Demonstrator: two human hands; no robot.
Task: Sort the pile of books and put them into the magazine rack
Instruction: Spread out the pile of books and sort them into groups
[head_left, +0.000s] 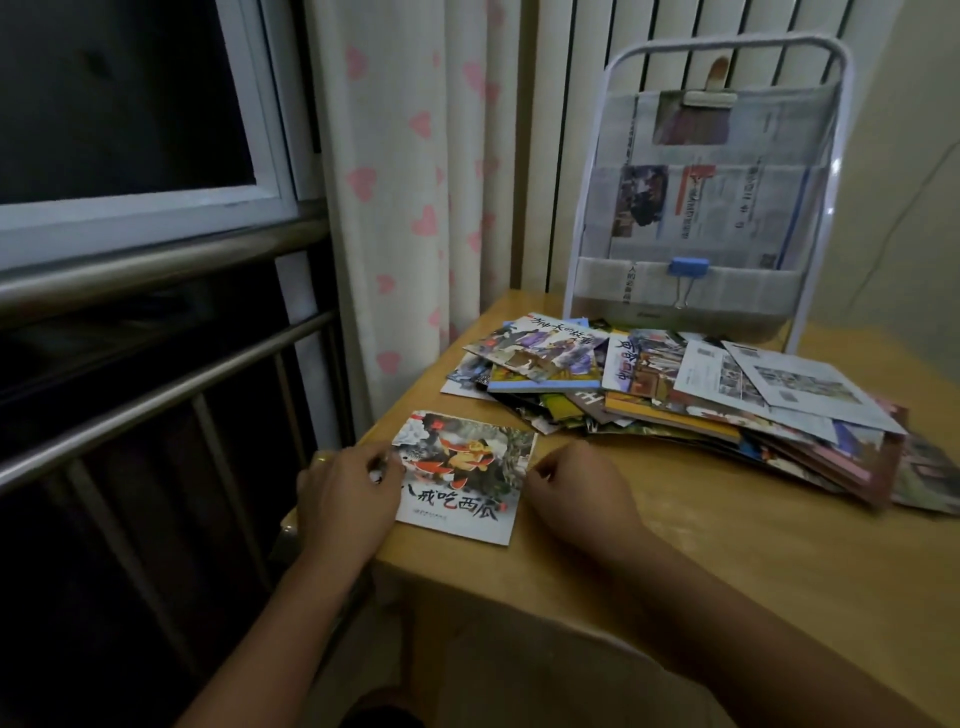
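At the far left a dark window (119, 93) shows nothing behind its glass, and the metal rails (156, 374) below it run off the left edge into shadow. Next comes a pale curtain (415, 171) printed with pink hearts, cut off at the top.

The left hand (348, 499) lies over the left edge of a single picture book (467, 475) at the near left corner of the wooden table (727, 561). Its fingers curl down onto the cover and hide the first characters of the title; whether they pinch the edge or only press on it cannot be told. A ring shows on one finger. The forearm reaches in from the bottom edge, cut off there.

The right hand (576, 493) sits just right of the book with fingers curled loosely inward at the book's right edge, knuckles up; whether the fingertips touch the book is unclear, and it grasps nothing visible. Its forearm leaves the picture at the lower right.

Farther right and back, the pile of books (675, 395) sprawls overlapping, lower covers mostly hidden, its right end cut off. Behind it stands the magazine rack (711, 208), white-framed, holding newspapers with a blue binder clip (688, 270) on its lowest pocket; the print is too small to read.
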